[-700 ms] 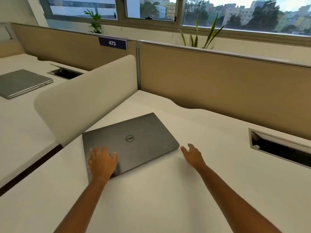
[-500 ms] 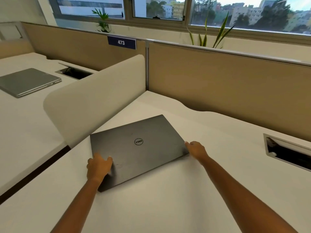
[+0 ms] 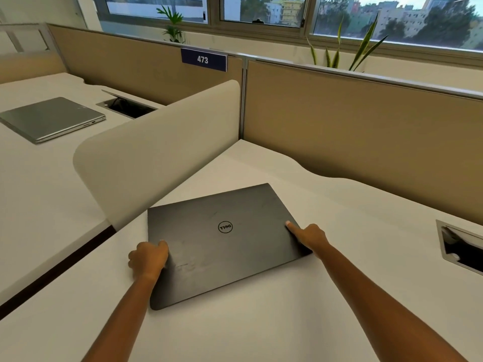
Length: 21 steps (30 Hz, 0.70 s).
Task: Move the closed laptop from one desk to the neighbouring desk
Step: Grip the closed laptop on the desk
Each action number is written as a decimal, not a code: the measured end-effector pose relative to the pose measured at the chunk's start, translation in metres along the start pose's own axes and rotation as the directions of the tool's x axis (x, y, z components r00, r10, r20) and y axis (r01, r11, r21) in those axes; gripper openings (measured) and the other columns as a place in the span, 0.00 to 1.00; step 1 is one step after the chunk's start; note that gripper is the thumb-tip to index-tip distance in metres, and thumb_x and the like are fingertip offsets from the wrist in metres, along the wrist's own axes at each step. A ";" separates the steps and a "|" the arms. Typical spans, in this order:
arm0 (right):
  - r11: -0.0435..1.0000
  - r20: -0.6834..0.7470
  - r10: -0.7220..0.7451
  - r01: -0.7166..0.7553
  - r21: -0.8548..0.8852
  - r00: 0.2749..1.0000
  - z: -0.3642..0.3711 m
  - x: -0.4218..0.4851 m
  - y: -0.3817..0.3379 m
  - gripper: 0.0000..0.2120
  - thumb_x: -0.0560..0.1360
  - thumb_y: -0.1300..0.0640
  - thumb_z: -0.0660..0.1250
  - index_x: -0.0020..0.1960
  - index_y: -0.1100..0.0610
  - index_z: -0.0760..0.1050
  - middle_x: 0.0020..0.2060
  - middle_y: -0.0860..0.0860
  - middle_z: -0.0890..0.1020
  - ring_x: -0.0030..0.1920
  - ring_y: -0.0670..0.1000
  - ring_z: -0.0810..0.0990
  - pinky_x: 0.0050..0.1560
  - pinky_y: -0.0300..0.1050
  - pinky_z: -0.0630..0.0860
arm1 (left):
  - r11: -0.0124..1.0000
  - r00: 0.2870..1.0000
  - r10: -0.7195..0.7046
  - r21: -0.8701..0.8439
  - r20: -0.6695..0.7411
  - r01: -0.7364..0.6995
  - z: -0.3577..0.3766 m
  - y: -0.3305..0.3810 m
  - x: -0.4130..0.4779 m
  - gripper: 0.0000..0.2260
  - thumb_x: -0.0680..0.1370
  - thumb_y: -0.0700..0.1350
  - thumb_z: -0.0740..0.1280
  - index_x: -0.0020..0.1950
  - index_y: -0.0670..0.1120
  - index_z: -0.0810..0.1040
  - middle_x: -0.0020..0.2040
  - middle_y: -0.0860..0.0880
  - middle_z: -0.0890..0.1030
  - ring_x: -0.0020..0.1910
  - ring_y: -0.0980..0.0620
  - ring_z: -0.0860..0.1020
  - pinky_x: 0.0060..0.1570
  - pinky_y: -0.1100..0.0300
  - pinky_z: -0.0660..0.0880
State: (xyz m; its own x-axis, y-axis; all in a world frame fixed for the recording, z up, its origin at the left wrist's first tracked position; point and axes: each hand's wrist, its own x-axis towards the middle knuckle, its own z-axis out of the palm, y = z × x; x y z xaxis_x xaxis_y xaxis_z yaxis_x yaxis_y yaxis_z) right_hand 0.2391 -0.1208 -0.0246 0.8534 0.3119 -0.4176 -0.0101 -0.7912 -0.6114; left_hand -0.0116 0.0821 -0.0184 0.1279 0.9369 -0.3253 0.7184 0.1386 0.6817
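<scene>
White desk (image 3: 261,322) bearing dark laptop (image 3: 222,244), closed, lying flat near divider (image 3: 156,158). Left hand (image 3: 149,259) curling round left edge, right hand (image 3: 311,236) gripping right edge, thumb on lid. Advising: lifting level, both sides together. Divider blocking path to neighbouring desk (image 3: 39,192); silver laptop (image 3: 52,118) already occupying it.
</scene>
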 end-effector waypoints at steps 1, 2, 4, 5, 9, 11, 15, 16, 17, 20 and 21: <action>1.000 0.005 -0.001 0.001 -0.006 1.000 0.002 0.001 0.002 0.34 0.72 0.38 0.62 0.58 0.69 0.70 0.57 0.63 0.77 0.57 0.62 0.75 0.50 0.49 0.71 | 1.000 1.000 -0.004 -0.006 -0.008 0.004 0.000 0.000 0.002 0.18 0.78 0.45 0.60 0.54 0.29 0.73 0.55 0.29 0.76 0.56 0.31 0.73 0.58 0.43 0.72; 1.000 0.012 -0.002 0.002 -0.007 1.000 0.003 0.001 0.003 0.34 0.71 0.36 0.61 0.57 0.68 0.71 0.54 0.62 0.77 0.55 0.61 0.76 0.48 0.47 0.70 | 1.000 1.000 -0.006 -0.016 -0.017 0.006 0.000 0.000 0.003 0.19 0.79 0.46 0.60 0.53 0.28 0.73 0.55 0.29 0.77 0.56 0.31 0.73 0.58 0.42 0.71; 1.000 0.018 -0.011 0.010 0.019 1.000 0.006 0.001 0.005 0.31 0.70 0.34 0.61 0.49 0.65 0.73 0.46 0.58 0.76 0.48 0.58 0.75 0.45 0.46 0.69 | 0.999 0.999 -0.010 -0.046 -0.033 0.008 0.000 0.001 0.003 0.20 0.79 0.47 0.59 0.54 0.28 0.73 0.55 0.28 0.77 0.56 0.31 0.73 0.59 0.42 0.71; 0.999 0.008 -0.020 0.020 0.029 1.000 0.008 0.000 0.006 0.29 0.70 0.34 0.61 0.41 0.62 0.72 0.42 0.56 0.76 0.45 0.57 0.75 0.43 0.46 0.69 | 0.998 0.999 -0.013 -0.061 -0.041 0.010 -0.001 0.001 0.003 0.21 0.79 0.47 0.59 0.54 0.27 0.73 0.55 0.28 0.77 0.56 0.30 0.73 0.60 0.41 0.70; 0.996 -0.081 -0.089 0.090 0.007 0.993 0.011 -0.008 0.011 0.25 0.72 0.35 0.60 0.29 0.55 0.65 0.29 0.49 0.71 0.39 0.55 0.74 0.40 0.45 0.67 | 0.984 0.998 -0.030 -0.175 -0.063 0.018 -0.001 0.002 -0.002 0.21 0.79 0.47 0.60 0.51 0.26 0.74 0.53 0.27 0.78 0.53 0.29 0.74 0.59 0.41 0.71; 0.993 -0.128 -0.118 0.120 0.012 0.985 0.008 -0.011 0.015 0.25 0.72 0.36 0.60 0.28 0.55 0.65 0.28 0.48 0.71 0.38 0.54 0.73 0.39 0.45 0.66 | 0.972 0.997 -0.048 -0.235 -0.063 0.032 -0.001 0.002 -0.005 0.20 0.78 0.47 0.61 0.51 0.27 0.74 0.52 0.28 0.78 0.49 0.32 0.75 0.57 0.43 0.72; 0.990 -0.177 -0.136 0.141 0.018 0.975 0.001 -0.014 0.025 0.26 0.71 0.37 0.62 0.27 0.56 0.65 0.27 0.49 0.71 0.34 0.53 0.73 0.33 0.43 0.65 | 0.950 0.997 -0.069 -0.306 -0.039 0.054 0.002 0.000 -0.014 0.17 0.78 0.46 0.62 0.44 0.30 0.74 0.43 0.36 0.74 0.43 0.36 0.72 0.49 0.45 0.72; 0.989 -0.188 -0.137 0.144 0.022 0.973 -0.001 -0.016 0.028 0.26 0.71 0.37 0.63 0.27 0.57 0.65 0.27 0.49 0.72 0.32 0.52 0.72 0.30 0.42 0.64 | 0.945 0.997 -0.072 -0.322 -0.033 0.058 0.004 -0.001 -0.015 0.16 0.78 0.46 0.62 0.38 0.33 0.72 0.41 0.38 0.74 0.42 0.38 0.71 0.45 0.48 0.71; 0.989 -0.198 -0.138 0.146 0.027 0.970 -0.004 -0.017 0.030 0.26 0.71 0.37 0.63 0.27 0.57 0.65 0.26 0.49 0.72 0.30 0.50 0.71 0.29 0.41 0.63 | 0.940 0.997 -0.077 -0.335 -0.030 0.063 0.006 -0.001 -0.017 0.17 0.78 0.46 0.63 0.33 0.36 0.70 0.37 0.40 0.73 0.40 0.39 0.71 0.42 0.52 0.69; 0.989 -0.228 -0.136 0.147 0.031 0.964 -0.015 -0.021 0.036 0.26 0.71 0.38 0.63 0.26 0.56 0.64 0.25 0.50 0.71 0.28 0.48 0.69 0.27 0.40 0.62 | 0.929 0.995 -0.098 -0.360 -0.017 0.085 0.011 0.000 -0.025 0.19 0.78 0.45 0.63 0.29 0.41 0.65 0.30 0.45 0.69 0.32 0.44 0.69 0.39 0.54 0.67; 0.988 -0.236 -0.138 0.149 0.030 0.962 -0.020 -0.022 0.039 0.26 0.71 0.38 0.63 0.26 0.57 0.64 0.25 0.50 0.71 0.28 0.47 0.69 0.27 0.40 0.61 | 0.928 0.995 -0.099 -0.362 -0.014 0.087 0.013 0.002 -0.029 0.19 0.78 0.45 0.63 0.29 0.41 0.66 0.31 0.45 0.69 0.31 0.44 0.69 0.41 0.54 0.67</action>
State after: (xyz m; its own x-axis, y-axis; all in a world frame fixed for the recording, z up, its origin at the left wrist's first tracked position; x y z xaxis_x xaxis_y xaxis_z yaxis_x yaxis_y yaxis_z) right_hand 0.2302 -0.1687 -0.0257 0.9452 0.2849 -0.1591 0.1014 -0.7199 -0.6866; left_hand -0.0051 0.0511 -0.0162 0.0471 0.9229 -0.3820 0.4302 0.3265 0.8417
